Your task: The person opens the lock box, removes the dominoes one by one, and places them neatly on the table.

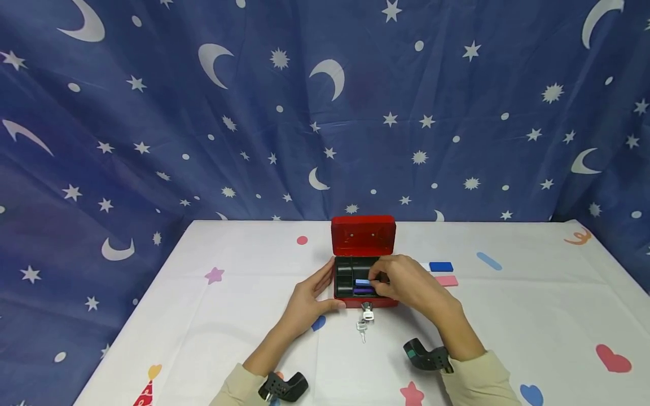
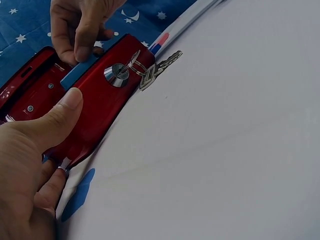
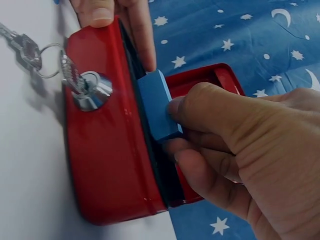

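A red cash box stands with its lid raised, showing a black compartment tray. My left hand holds the box's left front corner, thumb on the front and fingers along the side. Between thumb and fingers, my right hand pinches a light blue rectangular block, tilted over the tray. A purple block lies in the tray near the front. The lock on the front has a key in it, and a second key hangs from the ring.
To the right of the box, a dark blue block and a pink block lie on the white patterned tablecloth. Behind the table hangs a blue curtain with moons and stars.
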The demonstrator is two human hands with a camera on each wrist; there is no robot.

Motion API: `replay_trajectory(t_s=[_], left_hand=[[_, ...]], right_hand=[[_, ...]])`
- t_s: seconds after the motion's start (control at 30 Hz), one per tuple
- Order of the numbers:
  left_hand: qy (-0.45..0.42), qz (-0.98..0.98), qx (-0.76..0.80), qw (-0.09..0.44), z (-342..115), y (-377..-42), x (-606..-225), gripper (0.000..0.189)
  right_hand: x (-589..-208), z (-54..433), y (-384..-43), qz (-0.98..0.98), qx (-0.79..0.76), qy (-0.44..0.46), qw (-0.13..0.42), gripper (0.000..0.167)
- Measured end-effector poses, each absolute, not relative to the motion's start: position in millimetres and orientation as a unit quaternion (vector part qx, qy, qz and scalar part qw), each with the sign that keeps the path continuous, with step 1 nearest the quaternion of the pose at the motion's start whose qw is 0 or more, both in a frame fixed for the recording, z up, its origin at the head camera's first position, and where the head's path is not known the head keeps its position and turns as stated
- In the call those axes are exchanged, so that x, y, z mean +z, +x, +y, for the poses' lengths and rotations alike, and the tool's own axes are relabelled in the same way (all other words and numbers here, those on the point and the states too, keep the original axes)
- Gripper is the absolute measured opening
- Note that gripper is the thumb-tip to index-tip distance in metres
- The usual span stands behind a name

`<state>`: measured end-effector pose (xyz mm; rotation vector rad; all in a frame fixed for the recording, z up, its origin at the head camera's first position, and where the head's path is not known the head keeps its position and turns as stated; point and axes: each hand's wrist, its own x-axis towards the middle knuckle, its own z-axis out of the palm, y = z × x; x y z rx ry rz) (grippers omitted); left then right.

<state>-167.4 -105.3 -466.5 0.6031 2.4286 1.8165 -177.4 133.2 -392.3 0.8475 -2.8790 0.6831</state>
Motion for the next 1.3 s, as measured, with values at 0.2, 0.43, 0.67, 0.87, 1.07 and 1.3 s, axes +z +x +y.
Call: replay_trajectory(t_s=[0.2,0.43,0.67,0.87,1.07,1.3], left_hand=[[0.194,0.786,0.586,0.023,-105.4,-166.9,-465.4,0.093],[0.193,0.789,0.583,0.026,-105.3,-166.5,-464.0,0.093],[0.199,0.785,0.586,0.023,-105.0,-166.0,-463.5,0.094],[0.198,0.783,0.589,0.021,-104.8,-166.0,-463.3,0.093],[0.200,0.779,0.594,0.028,-103.2,-160.4,-451.8,0.091],[0.192,0.783,0.591,0.029,-105.7,-165.5,-465.6,0.093]], right_hand=[[-386.9,138.9,-178.1,-0.920,0.264,0.289,0.012,0.005],[-383.6,146.2,-178.5,-0.913,0.300,0.276,0.009,0.007],[-386.4,151.9,-181.4,-0.910,0.310,0.274,0.001,0.007],[-387.5,152.7,-181.8,-0.912,0.313,0.265,-0.006,0.011],[-390.4,151.2,-182.2,-0.915,0.307,0.262,-0.009,0.019],[-394.1,149.9,-182.8,-0.911,0.313,0.270,0.000,0.022]])
